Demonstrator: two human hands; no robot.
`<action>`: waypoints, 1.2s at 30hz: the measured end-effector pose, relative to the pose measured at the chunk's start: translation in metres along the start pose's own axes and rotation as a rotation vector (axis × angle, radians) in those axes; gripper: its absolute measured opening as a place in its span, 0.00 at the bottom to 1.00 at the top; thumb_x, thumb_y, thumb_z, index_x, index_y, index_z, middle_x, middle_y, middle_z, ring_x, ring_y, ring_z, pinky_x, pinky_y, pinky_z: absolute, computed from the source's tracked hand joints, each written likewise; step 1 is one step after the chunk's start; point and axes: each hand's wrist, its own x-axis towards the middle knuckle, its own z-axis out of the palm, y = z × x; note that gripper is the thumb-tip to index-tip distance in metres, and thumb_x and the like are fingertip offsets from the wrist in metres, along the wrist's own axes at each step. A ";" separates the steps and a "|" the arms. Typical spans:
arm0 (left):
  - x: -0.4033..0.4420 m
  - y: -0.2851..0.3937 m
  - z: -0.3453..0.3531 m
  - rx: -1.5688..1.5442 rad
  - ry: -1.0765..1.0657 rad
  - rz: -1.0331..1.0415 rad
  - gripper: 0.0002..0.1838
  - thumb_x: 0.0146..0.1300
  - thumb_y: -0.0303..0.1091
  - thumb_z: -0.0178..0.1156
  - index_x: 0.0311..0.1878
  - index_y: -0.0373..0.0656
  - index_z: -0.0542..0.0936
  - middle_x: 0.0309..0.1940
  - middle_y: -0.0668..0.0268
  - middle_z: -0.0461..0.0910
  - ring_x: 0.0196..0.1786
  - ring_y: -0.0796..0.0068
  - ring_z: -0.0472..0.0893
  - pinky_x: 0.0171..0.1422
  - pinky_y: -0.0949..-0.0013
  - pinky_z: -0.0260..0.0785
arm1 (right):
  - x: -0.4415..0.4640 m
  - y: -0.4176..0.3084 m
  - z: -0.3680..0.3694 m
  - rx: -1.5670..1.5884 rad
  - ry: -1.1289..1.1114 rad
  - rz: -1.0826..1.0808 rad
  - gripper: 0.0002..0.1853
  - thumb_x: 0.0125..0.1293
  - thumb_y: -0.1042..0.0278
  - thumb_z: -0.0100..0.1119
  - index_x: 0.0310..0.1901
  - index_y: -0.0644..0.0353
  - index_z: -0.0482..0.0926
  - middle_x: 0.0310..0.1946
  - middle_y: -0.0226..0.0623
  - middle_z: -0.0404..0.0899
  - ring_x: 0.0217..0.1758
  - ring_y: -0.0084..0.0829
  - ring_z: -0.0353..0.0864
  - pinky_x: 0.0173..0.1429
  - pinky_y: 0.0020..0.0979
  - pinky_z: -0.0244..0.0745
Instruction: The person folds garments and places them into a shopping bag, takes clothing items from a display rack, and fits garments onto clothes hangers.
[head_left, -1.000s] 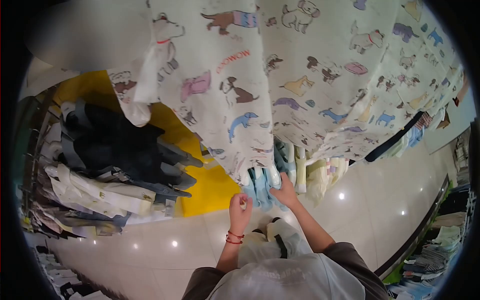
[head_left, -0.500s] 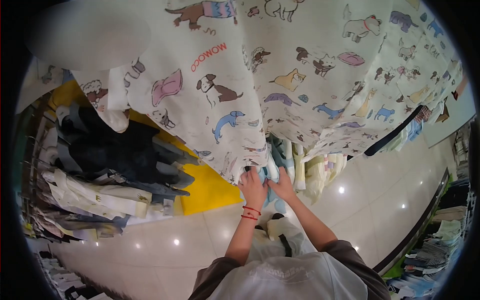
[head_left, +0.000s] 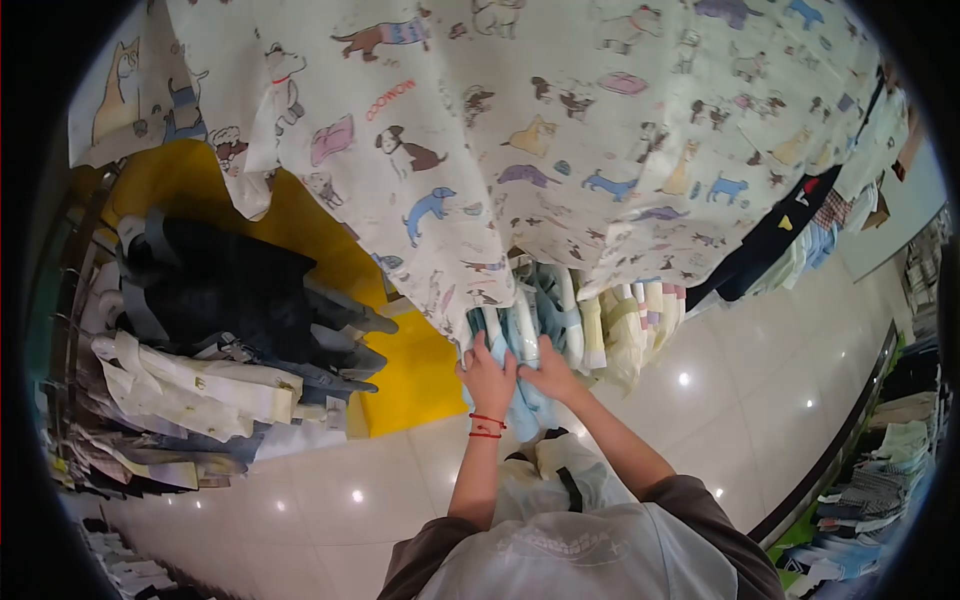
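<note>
A row of hanging clothes shows below a white cloth [head_left: 440, 200] printed with cartoon dogs and cats. My left hand [head_left: 487, 380] is closed on a light blue garment [head_left: 520, 325] there, and a red bracelet circles that wrist. Just to its right, my right hand [head_left: 550, 374] pinches the same light blue clothing near its front edge. How far the fingers reach around the fabric is partly hidden. Pale yellow garments [head_left: 622, 330] hang directly to the right of my hands. The cloth drapes over the upper part of the row.
Dark clothes [head_left: 230, 285] and cream clothes [head_left: 190, 385] hang on a rack at the left, by a yellow panel [head_left: 415, 375]. Shiny floor tiles [head_left: 690, 420] lie below. More folded or hanging clothes [head_left: 860, 500] line the right edge.
The cloth has shifted left and up in view, uncovering more of the light blue and yellow clothes. Both hands have moved slightly left and sit a little further apart.
</note>
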 end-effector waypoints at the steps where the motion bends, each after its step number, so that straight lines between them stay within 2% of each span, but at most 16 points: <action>1: 0.000 0.000 -0.001 0.000 0.016 0.003 0.31 0.55 0.41 0.57 0.59 0.36 0.62 0.44 0.56 0.76 0.50 0.57 0.70 0.59 0.40 0.51 | -0.002 -0.004 0.003 -0.030 0.003 -0.028 0.30 0.52 0.57 0.60 0.48 0.67 0.57 0.34 0.58 0.75 0.39 0.57 0.77 0.43 0.44 0.72; 5: 0.002 -0.010 -0.003 0.050 -0.014 -0.023 0.26 0.54 0.39 0.57 0.55 0.38 0.67 0.44 0.56 0.75 0.50 0.55 0.70 0.56 0.47 0.55 | -0.006 -0.015 0.009 -0.119 -0.009 -0.053 0.32 0.53 0.57 0.59 0.52 0.70 0.57 0.41 0.62 0.73 0.44 0.57 0.75 0.48 0.45 0.71; 6: 0.003 -0.009 -0.007 0.036 -0.021 -0.015 0.24 0.53 0.38 0.57 0.53 0.40 0.68 0.47 0.55 0.73 0.51 0.54 0.69 0.54 0.48 0.57 | -0.008 -0.012 0.008 -0.082 0.041 -0.197 0.33 0.53 0.57 0.60 0.54 0.70 0.59 0.47 0.61 0.70 0.49 0.57 0.71 0.51 0.44 0.69; 9: 0.001 -0.003 -0.018 0.033 -0.106 -0.013 0.24 0.53 0.38 0.58 0.54 0.41 0.68 0.51 0.55 0.70 0.52 0.53 0.67 0.54 0.48 0.58 | -0.018 -0.002 0.004 -0.239 0.105 -0.186 0.31 0.52 0.56 0.63 0.52 0.66 0.62 0.50 0.56 0.66 0.54 0.53 0.67 0.56 0.41 0.65; 12: -0.011 0.002 -0.019 -0.032 -0.091 0.088 0.26 0.52 0.40 0.59 0.55 0.43 0.68 0.56 0.55 0.64 0.57 0.52 0.64 0.58 0.43 0.56 | -0.031 0.004 -0.013 -0.293 0.344 -0.269 0.30 0.50 0.60 0.66 0.52 0.63 0.65 0.52 0.52 0.63 0.57 0.52 0.63 0.60 0.43 0.60; 15: -0.028 0.015 -0.015 0.033 -0.156 0.138 0.29 0.51 0.42 0.60 0.56 0.44 0.67 0.59 0.56 0.61 0.62 0.52 0.59 0.63 0.38 0.50 | -0.031 0.008 -0.026 -0.392 0.589 -0.271 0.32 0.47 0.64 0.67 0.54 0.62 0.64 0.54 0.52 0.62 0.56 0.53 0.63 0.58 0.43 0.62; 16: -0.033 0.019 -0.014 0.050 -0.207 0.119 0.30 0.50 0.43 0.61 0.57 0.45 0.67 0.62 0.56 0.57 0.66 0.52 0.56 0.65 0.34 0.45 | -0.030 0.007 -0.030 -0.381 0.634 -0.257 0.29 0.47 0.67 0.67 0.52 0.61 0.66 0.53 0.52 0.63 0.56 0.53 0.64 0.59 0.43 0.62; 19: -0.045 0.026 -0.015 0.077 -0.179 0.204 0.30 0.50 0.43 0.61 0.57 0.45 0.67 0.62 0.56 0.58 0.65 0.52 0.57 0.64 0.34 0.45 | -0.020 0.032 -0.029 -0.221 0.528 -0.253 0.26 0.53 0.64 0.64 0.52 0.60 0.68 0.54 0.54 0.64 0.56 0.51 0.65 0.60 0.41 0.62; 22: -0.053 0.032 -0.018 -0.017 -0.196 0.300 0.29 0.50 0.39 0.62 0.56 0.44 0.68 0.60 0.55 0.60 0.62 0.50 0.60 0.65 0.43 0.50 | -0.016 0.048 -0.025 -0.131 0.365 -0.165 0.22 0.57 0.62 0.60 0.53 0.57 0.72 0.48 0.50 0.70 0.52 0.44 0.69 0.55 0.35 0.67; 24: -0.055 0.040 -0.019 -0.058 -0.228 0.360 0.28 0.50 0.35 0.62 0.55 0.42 0.68 0.59 0.55 0.62 0.60 0.50 0.62 0.64 0.52 0.55 | -0.015 0.052 -0.031 -0.095 0.196 -0.079 0.22 0.58 0.59 0.59 0.54 0.55 0.72 0.47 0.51 0.71 0.50 0.44 0.71 0.54 0.36 0.68; 25: -0.057 0.046 -0.020 -0.083 -0.265 0.377 0.28 0.50 0.34 0.62 0.55 0.42 0.68 0.59 0.55 0.62 0.60 0.50 0.62 0.64 0.53 0.55 | -0.016 0.052 -0.034 -0.076 0.110 -0.033 0.22 0.59 0.58 0.59 0.54 0.54 0.73 0.46 0.51 0.72 0.49 0.43 0.71 0.54 0.36 0.68; 28: -0.060 0.060 -0.023 -0.193 -0.348 0.409 0.27 0.50 0.31 0.61 0.55 0.41 0.67 0.59 0.54 0.62 0.60 0.49 0.63 0.64 0.54 0.57 | -0.019 0.050 -0.044 -0.135 0.007 -0.179 0.20 0.58 0.60 0.59 0.51 0.55 0.74 0.47 0.51 0.72 0.48 0.45 0.72 0.53 0.37 0.69; 31: -0.058 0.069 -0.020 -0.338 -0.343 0.402 0.26 0.51 0.28 0.60 0.56 0.40 0.67 0.58 0.53 0.63 0.59 0.47 0.64 0.64 0.55 0.57 | -0.039 0.033 -0.055 -0.195 -0.057 -0.192 0.19 0.56 0.64 0.58 0.49 0.60 0.73 0.37 0.49 0.77 0.48 0.49 0.69 0.53 0.40 0.66; 34: -0.052 0.085 -0.014 -0.350 -0.285 0.395 0.26 0.51 0.26 0.59 0.56 0.39 0.67 0.58 0.52 0.63 0.60 0.46 0.64 0.64 0.55 0.57 | -0.051 0.033 -0.067 -0.161 -0.039 -0.406 0.21 0.52 0.70 0.59 0.49 0.63 0.70 0.44 0.51 0.74 0.46 0.51 0.69 0.51 0.42 0.66; 36: -0.047 0.095 -0.005 -0.333 -0.244 0.395 0.27 0.50 0.26 0.59 0.56 0.38 0.67 0.58 0.51 0.63 0.60 0.46 0.63 0.65 0.55 0.57 | -0.055 0.025 -0.088 -0.189 0.184 -0.425 0.22 0.50 0.72 0.61 0.49 0.64 0.68 0.49 0.52 0.70 0.49 0.53 0.68 0.52 0.43 0.66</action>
